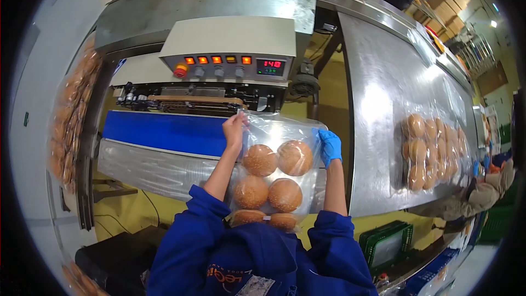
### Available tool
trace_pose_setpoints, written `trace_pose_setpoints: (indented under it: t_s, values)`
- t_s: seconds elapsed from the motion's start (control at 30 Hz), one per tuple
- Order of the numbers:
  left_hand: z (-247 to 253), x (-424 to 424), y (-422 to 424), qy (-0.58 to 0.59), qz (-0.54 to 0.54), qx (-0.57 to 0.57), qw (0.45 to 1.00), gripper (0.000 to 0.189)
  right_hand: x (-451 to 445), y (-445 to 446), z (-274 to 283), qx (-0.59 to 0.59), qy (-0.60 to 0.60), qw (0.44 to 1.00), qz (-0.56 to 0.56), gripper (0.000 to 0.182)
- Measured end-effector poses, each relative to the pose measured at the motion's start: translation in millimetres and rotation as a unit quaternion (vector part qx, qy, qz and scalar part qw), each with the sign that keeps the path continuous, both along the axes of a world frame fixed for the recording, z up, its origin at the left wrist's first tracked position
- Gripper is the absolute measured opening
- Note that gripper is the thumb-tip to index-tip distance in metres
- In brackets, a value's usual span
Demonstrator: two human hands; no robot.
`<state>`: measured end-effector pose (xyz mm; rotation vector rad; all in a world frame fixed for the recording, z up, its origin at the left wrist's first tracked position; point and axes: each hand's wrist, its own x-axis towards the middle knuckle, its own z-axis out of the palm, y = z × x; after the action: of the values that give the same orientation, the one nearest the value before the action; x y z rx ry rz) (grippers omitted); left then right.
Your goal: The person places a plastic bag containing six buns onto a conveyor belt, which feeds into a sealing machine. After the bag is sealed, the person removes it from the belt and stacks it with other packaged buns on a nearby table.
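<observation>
A clear plastic bag of sesame-seeded buns hangs before my chest, its top edge stretched between both hands. My left hand, bare, pinches the bag's upper left corner near the infeed end of a band sealing machine. My right hand, in a blue glove, grips the upper right corner. The buns sit in pairs in the lower part of the bag. The sealer's blue conveyor belt runs to the left of the bag, and lamps glow on its control panel.
More bagged buns lie on the steel table at the right. Packed buns are stacked at the far left. Green plastic crates stand at the lower right. A co-worker's sleeve and gloved hands show at the far right.
</observation>
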<state>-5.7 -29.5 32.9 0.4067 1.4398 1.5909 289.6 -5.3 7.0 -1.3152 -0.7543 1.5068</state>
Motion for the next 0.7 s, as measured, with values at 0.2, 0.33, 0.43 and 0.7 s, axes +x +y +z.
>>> trace_pose_setpoints:
  t_s: [0.2,0.33,0.43,0.7]
  values:
    - [-22.0,0.3,0.3,-0.058,-0.212,-0.154,0.963,0.020,14.4,52.3,-5.4,-0.133,0.014,0.989,0.061,0.007]
    - [-36.7,-2.0,13.1,-0.059,-0.227,-0.076,0.969,0.021,15.1,77.8,-2.5,-0.056,-0.016,0.997,0.055,0.006]
    - [-43.1,-8.1,14.7,-0.085,-0.209,-0.035,0.974,0.021,-5.1,67.4,6.1,-0.099,0.117,0.986,0.068,0.011]
    - [-19.3,22.0,10.7,-0.103,-0.198,-0.118,0.968,0.019,32.3,51.1,-1.9,-0.046,0.079,0.996,-0.011,0.020]
